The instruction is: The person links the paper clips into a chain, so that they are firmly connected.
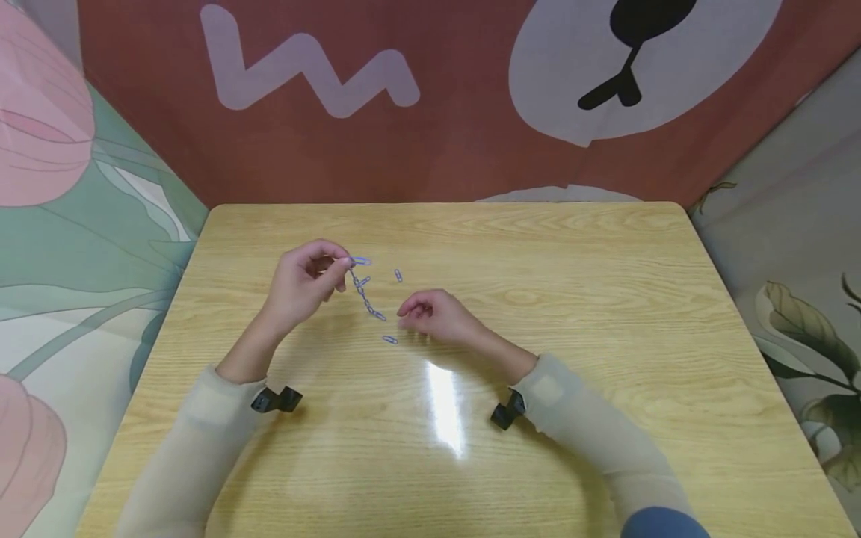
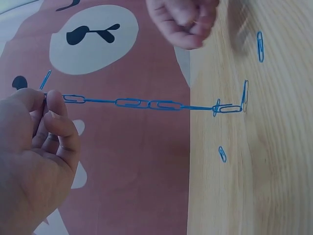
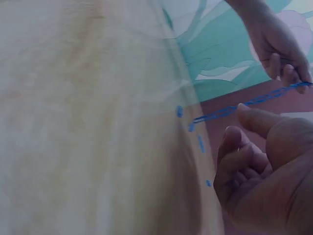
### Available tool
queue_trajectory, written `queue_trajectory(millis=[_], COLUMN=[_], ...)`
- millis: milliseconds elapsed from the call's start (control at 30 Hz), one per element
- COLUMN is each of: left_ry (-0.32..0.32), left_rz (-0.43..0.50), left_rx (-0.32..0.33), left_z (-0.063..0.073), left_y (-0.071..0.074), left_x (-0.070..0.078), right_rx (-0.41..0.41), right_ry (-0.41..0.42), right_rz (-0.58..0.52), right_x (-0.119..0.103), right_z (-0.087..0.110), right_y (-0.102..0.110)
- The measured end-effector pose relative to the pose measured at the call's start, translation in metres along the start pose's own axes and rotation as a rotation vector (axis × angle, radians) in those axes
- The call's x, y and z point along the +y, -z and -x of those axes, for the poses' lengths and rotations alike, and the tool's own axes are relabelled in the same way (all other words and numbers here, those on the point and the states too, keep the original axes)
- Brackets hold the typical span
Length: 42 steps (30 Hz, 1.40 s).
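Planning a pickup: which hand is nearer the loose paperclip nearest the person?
Right: the right hand is just right of the paperclip; the left hand is farther, beyond and left.

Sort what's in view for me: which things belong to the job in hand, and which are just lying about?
Belong to the job:
- blue paper-clip chain, pinched by the left hand
- two loose paper clips, lying apart, likely meant for the chain
- right hand, near the chain's lower end

Just around it:
- table
- wrist cameras
- red backdrop
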<state>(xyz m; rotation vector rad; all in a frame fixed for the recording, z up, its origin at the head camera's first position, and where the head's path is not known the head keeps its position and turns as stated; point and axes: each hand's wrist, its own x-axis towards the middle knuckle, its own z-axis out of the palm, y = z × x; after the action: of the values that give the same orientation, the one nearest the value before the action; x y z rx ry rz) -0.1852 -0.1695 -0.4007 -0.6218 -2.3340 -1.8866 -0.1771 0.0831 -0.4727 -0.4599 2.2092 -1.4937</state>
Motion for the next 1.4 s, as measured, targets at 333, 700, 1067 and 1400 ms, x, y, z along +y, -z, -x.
queue_trajectory(millis=[333, 700, 1067, 1400], left_ry=[-0.021, -0.034, -0.022, -0.013], left_rz=[0.007, 0.015, 0.024, 0.02], left_rx=[0.0, 0.003, 0.0, 0.0], left_z=[0.002, 0.002, 0.001, 0.001], left_y=[0.001, 0.0, -0.003, -0.003], left_x=[-0.001, 0.001, 0.002, 0.003], right_rx=[0.03, 0.073, 0.078, 0.067], right_ry=[-0.044, -0.041, -0.005, -0.032], right_rz=[0.228, 0.368, 0.378, 0.463], right_x=[0.012, 0.006, 0.004, 0.002], right_z=[-0.004, -0.002, -0.001, -0.002], right_y=[-0.02, -0.03, -0.03, -0.033])
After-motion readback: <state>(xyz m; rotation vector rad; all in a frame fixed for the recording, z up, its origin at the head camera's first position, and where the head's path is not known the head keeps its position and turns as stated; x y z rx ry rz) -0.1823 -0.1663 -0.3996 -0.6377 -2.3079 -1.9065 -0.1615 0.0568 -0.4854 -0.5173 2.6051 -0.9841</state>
